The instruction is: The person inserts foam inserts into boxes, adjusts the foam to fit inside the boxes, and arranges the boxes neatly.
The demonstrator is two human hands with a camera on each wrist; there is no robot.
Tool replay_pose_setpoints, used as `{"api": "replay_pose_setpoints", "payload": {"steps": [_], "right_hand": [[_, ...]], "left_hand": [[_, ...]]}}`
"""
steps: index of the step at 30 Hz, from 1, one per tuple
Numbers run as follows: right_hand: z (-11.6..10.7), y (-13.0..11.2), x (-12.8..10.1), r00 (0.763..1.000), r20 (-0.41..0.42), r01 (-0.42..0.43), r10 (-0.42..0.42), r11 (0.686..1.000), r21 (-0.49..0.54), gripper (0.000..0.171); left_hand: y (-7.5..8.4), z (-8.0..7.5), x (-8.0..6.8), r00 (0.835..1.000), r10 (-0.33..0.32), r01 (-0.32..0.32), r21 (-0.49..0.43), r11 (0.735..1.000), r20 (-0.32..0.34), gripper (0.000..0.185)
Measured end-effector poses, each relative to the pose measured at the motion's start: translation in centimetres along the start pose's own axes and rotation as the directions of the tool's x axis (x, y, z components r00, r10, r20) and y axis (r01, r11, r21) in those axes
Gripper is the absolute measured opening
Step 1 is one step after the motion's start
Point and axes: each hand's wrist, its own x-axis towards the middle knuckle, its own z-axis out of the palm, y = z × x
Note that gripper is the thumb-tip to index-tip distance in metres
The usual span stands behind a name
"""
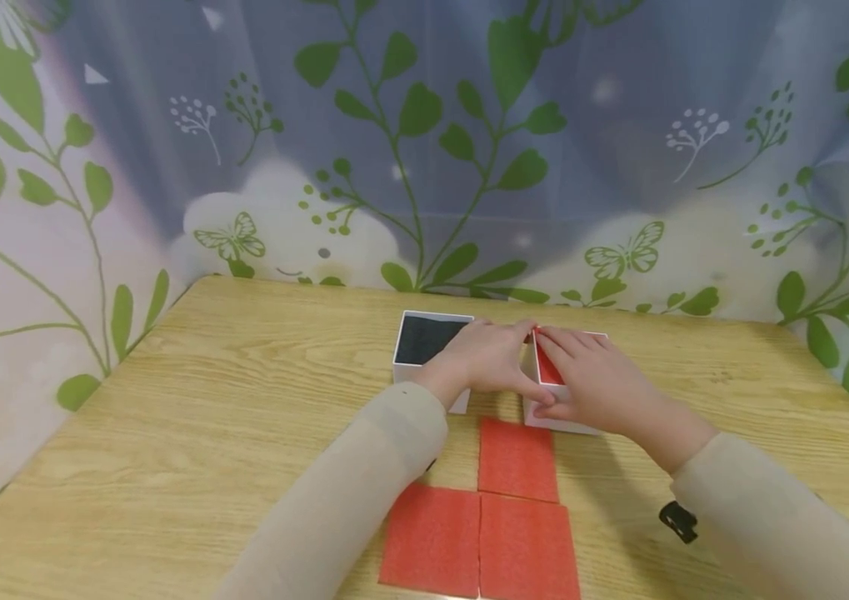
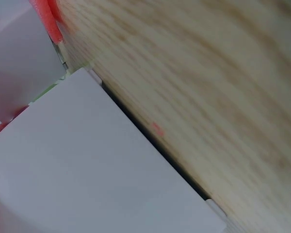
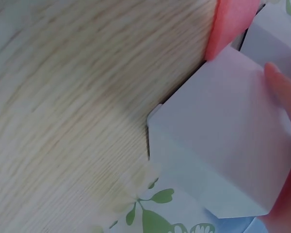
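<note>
From the head, a look down into two white boxes on the counter [image 1: 259,400]: red filling [image 1: 546,372] inside the red-filled box [image 1: 566,423] on the right, black filling [image 1: 424,335] inside the black-filled box [image 1: 409,374] on the left. Also from there alone, flat on the counter in front of the boxes, a whole group of red squares: far square [image 1: 517,458], near-left square [image 1: 431,540] and near-right square [image 1: 529,546], with narrow seams between.

From the left wrist, instead, a white outer wall at close range, with small tabs [image 2: 216,208] along its foot and a faint red mark [image 2: 157,128] on the counter nearby. From the right wrist, outer walls of the red-filled box, a red edge just beside its foot, a fingertip [image 3: 276,80] against the wall, and patterned cloth [image 3: 157,218] beyond.

As for the left hand [image 1: 487,358]: unclenched, thumb spread well apart from extended fingers, reaching to the left side of the red-filled box. As for the right hand [image 1: 596,383]: likewise unclenched, fingers straight across the top of the red-filled box, thumb at its front wall. Exact contact at the crowded far corner hard to make out.
</note>
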Motion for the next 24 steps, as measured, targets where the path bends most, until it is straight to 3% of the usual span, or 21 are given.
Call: {"api": "replay_pose_setpoints", "payload": {"steps": [11, 16, 24], "right_hand": [[0.2, 0.6, -0.4, 1.0, 0.011, -0.021, 0.02, 0.998, 0.067, 0.092], [0.1, 1.2, -1.6, 0.995, 0.042, -0.09, 0.089, 0.996, 0.014, 0.09], [0.4, 1.7, -1.9, 0.994, 0.056, -0.09, 0.091, 0.996, -0.015, 0.091]], "left_hand": [[0.1, -0.1, -0.1, 1.0, -0.007, 0.007, -0.02, 1.0, 0.002, 0.109], [0.4, 0.0, -0.1, 1.0, -0.015, 0.015, 0.022, 1.0, -0.006, 0.108], [0.3, 0.0, 0.1, 1.0, -0.019, 0.019, 0.027, 0.999, -0.015, 0.107]]}}
